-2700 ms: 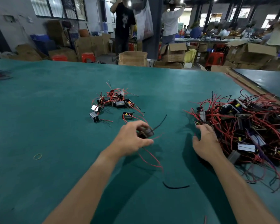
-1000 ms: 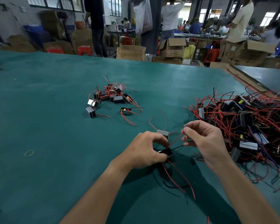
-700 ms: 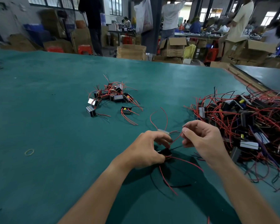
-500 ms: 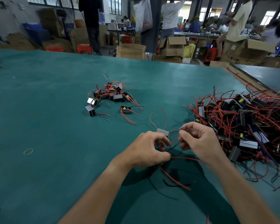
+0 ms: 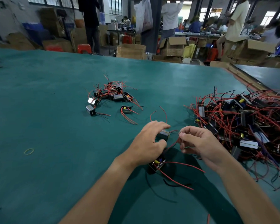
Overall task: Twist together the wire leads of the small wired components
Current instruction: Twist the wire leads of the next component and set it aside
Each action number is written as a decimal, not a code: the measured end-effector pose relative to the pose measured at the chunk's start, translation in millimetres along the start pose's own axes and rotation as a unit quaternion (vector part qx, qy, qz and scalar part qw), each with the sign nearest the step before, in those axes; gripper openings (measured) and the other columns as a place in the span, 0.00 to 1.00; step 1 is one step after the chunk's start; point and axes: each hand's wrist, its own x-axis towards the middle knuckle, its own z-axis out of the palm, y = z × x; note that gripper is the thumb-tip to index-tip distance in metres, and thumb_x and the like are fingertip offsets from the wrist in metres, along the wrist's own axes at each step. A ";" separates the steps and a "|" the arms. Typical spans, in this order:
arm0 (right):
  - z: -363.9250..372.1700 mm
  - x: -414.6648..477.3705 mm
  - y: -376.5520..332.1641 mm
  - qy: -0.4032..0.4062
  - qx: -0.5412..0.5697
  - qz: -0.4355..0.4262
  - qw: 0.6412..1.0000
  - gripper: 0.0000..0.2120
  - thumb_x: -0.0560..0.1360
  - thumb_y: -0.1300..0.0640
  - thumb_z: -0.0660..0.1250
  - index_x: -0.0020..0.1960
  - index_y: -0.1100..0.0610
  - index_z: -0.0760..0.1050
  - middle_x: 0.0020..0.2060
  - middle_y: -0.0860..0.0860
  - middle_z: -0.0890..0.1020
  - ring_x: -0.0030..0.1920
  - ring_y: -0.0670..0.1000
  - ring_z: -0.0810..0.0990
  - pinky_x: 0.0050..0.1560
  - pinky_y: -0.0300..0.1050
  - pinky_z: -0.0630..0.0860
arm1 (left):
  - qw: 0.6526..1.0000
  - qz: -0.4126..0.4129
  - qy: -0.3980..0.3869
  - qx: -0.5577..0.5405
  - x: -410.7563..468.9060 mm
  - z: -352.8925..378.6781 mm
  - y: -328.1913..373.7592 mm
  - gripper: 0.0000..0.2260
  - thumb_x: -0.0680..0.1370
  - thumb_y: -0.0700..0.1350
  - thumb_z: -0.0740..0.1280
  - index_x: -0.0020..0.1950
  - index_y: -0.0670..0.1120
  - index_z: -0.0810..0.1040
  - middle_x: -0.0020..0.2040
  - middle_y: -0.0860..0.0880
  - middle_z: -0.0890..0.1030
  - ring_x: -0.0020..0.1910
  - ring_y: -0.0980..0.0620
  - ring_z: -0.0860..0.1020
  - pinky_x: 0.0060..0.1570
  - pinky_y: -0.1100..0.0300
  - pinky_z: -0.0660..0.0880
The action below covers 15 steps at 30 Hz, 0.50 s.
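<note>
My left hand (image 5: 147, 144) reaches over a small grey box component (image 5: 164, 135), which sits between its thumb and fingers. A second component (image 5: 157, 164), black with a yellow part, lies just below that hand, its red leads trailing toward me. My right hand (image 5: 199, 143) pinches thin red and black wire leads (image 5: 176, 141) at its fingertips, right next to the grey component. Two loose red leads (image 5: 158, 112) curl up behind my hands.
A small heap of wired components (image 5: 111, 94) lies on the green table (image 5: 47, 110) ahead left. A large tangle of components (image 5: 242, 120) fills the right side. A yellow rubber band (image 5: 29, 151) lies far left. Cardboard boxes (image 5: 131, 50) and people stand beyond the far edge.
My left hand has let the black component drop below it and spread its fingers round the grey one. The right hand still pinches the leads and has barely moved.
</note>
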 end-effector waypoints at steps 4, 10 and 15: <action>-1.2 -1.4 -1.5 -0.010 0.024 0.003 1.000 0.07 0.77 0.67 0.65 0.41 0.61 0.76 0.33 0.55 0.79 0.29 0.49 0.75 0.29 0.38 0.76 | 0.999 0.010 -0.003 0.035 2.9 5.1 -1.6 0.17 0.75 0.32 0.58 0.60 0.43 0.78 0.56 0.47 0.80 0.59 0.48 0.74 0.62 0.54 0.69; -2.9 -0.9 -2.0 -0.019 0.043 -0.001 0.999 0.09 0.77 0.66 0.64 0.39 0.59 0.77 0.32 0.55 0.79 0.28 0.48 0.75 0.28 0.38 0.76 | 0.990 0.034 0.029 0.137 4.8 4.3 -10.1 0.14 0.75 0.43 0.68 0.60 0.47 0.80 0.45 0.49 0.77 0.49 0.47 0.72 0.51 0.54 0.69; -2.7 -0.8 -1.5 -0.027 0.039 0.001 0.999 0.10 0.77 0.66 0.64 0.38 0.58 0.77 0.32 0.55 0.79 0.27 0.48 0.75 0.28 0.38 0.76 | 0.989 0.029 0.057 0.130 2.4 -0.4 -13.4 0.10 0.70 0.39 0.71 0.51 0.47 0.83 0.46 0.51 0.73 0.48 0.48 0.74 0.48 0.55 0.71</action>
